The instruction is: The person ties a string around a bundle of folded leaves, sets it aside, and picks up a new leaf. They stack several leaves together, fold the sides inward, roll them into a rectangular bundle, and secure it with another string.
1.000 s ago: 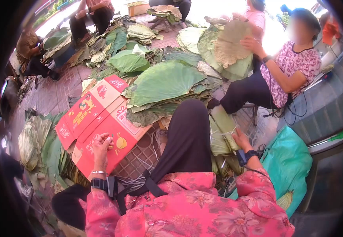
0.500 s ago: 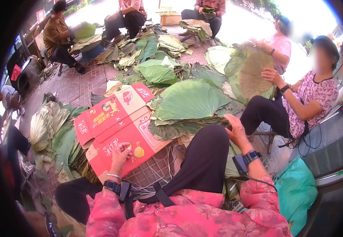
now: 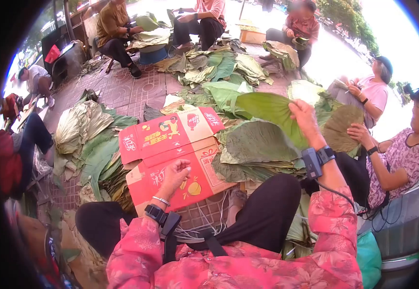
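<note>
My right hand (image 3: 306, 121) pinches the edge of a large green lotus leaf (image 3: 270, 110), lifted over the leaf pile. Beneath it lies a stack of lotus leaves (image 3: 255, 144), a dull green one now on top. My left hand (image 3: 175, 177) hovers over a flattened red cardboard box (image 3: 163, 130), thumb and fingers pressed together. Whether anything small sits in that pinch cannot be made out. The printed cardboard rests in front of my knees, left of the stack.
More lotus leaves (image 3: 86, 132) are heaped at the left and further back (image 3: 219, 62). To the right, a person in a patterned top (image 3: 397, 164) holds a brownish leaf (image 3: 342, 123). Other seated people handle leaves behind. A green plastic bag (image 3: 368, 255) lies by my right side.
My right hand has taken hold of the top green leaf by its edge and raised it off the stack. My left hand stays above the cardboard. The view has shifted.
</note>
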The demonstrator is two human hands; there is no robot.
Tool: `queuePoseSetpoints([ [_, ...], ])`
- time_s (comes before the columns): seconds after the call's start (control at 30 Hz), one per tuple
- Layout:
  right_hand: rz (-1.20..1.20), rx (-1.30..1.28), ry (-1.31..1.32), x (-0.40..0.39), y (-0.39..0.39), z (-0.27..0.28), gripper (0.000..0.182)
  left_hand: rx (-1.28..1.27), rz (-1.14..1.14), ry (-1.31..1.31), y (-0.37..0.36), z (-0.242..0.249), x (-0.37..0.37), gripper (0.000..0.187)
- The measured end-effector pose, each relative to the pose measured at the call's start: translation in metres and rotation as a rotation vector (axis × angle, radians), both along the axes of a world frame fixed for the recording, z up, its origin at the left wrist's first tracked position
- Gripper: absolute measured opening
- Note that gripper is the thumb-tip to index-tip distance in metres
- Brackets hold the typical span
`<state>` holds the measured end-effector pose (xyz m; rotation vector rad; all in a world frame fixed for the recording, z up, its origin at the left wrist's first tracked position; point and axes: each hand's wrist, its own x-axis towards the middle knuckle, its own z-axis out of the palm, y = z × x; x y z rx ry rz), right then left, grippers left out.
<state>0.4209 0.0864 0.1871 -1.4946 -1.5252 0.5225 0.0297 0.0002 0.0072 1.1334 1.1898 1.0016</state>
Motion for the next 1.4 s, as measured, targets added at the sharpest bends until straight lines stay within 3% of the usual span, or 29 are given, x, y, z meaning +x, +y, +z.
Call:
queuePoseSetpoints([
  [0.1, 0.117, 0.244, 0.148, -0.065, 0.012, 0.041, 0.016, -0.019, 0.036, -0.140, 0.000, 0.011, -0.002, 0.028],
  [0.2, 0.197, 0.434, 0.041, -0.145, -0.005, 0.042, 0.015, -0.065, 0.105, -0.322, 0.000, 0.020, -0.019, 0.036],
  [0.27, 0.287, 0.349, 0.037, -0.197, -0.026, 0.015, 0.015, -0.120, 0.152, -0.502, -0.004, 0.020, -0.040, 0.042],
  [0.3, 0.359, 0.422, -0.025, -0.218, -0.029, -0.012, 0.015, -0.146, 0.162, -0.621, -0.003, 0.018, -0.051, 0.045],
  [0.33, 0.427, 0.498, -0.087, -0.237, -0.031, -0.047, 0.015, -0.169, 0.166, -0.741, -0.003, 0.016, -0.061, 0.048],
  [0.43, 0.644, 0.319, -0.185, -0.277, -0.055, -0.154, 0.021, -0.155, 0.289, -0.917, -0.011, 0.009, -0.086, 0.046],
  [0.5, 0.768, 0.311, -0.362, -0.290, -0.084, -0.209, 0.029, -0.074, 0.473, -0.627, -0.014, -0.002, -0.088, 0.042],
  [0.53, 0.769, 0.341, -0.383, -0.292, -0.088, -0.212, 0.030, -0.039, 0.559, -0.482, -0.014, -0.014, -0.089, 0.040],
  [0.57, 0.769, 0.367, -0.401, -0.292, -0.092, -0.215, 0.031, 0.016, 0.656, -0.335, -0.007, -0.039, -0.097, 0.025],
  [0.73, 0.836, 0.338, -0.440, -0.275, -0.093, -0.213, 0.034, 0.035, 1.016, -0.331, 0.000, -0.056, -0.121, 0.012],
  [0.9, 0.857, 0.276, -0.500, -0.269, -0.096, -0.216, 0.038, 0.076, 1.194, -0.266, -0.001, -0.061, -0.128, 0.029],
  [1.0, 0.898, 0.266, -0.491, -0.268, -0.095, -0.214, 0.043, 0.109, 1.452, 0.599, -0.005, -0.037, -0.123, 0.045],
  [1.07, 0.877, 0.243, -0.495, -0.260, -0.092, -0.199, 0.048, 0.316, 1.237, 0.756, -0.013, -0.011, -0.112, 0.055],
  [1.1, 0.851, 0.220, -0.497, -0.259, -0.092, -0.180, 0.051, 0.342, 1.051, 0.770, -0.019, 0.008, -0.101, 0.055],
  [1.13, 0.827, 0.197, -0.496, -0.251, -0.089, -0.164, 0.054, 0.530, 0.883, 0.736, -0.018, 0.002, -0.097, 0.051],
  [1.23, 0.759, 0.167, -0.602, -0.206, -0.070, -0.130, 0.058, 0.532, 0.486, 0.605, -0.022, -0.003, -0.058, 0.045],
  [1.3, 0.706, 0.026, -0.756, -0.153, -0.052, -0.118, 0.059, 0.544, 0.233, 0.667, -0.032, -0.005, -0.033, 0.043],
  [1.4, 0.589, -0.315, -0.982, -0.062, -0.031, -0.101, 0.065, 0.525, 0.042, 0.691, -0.041, -0.019, -0.011, 0.041],
])
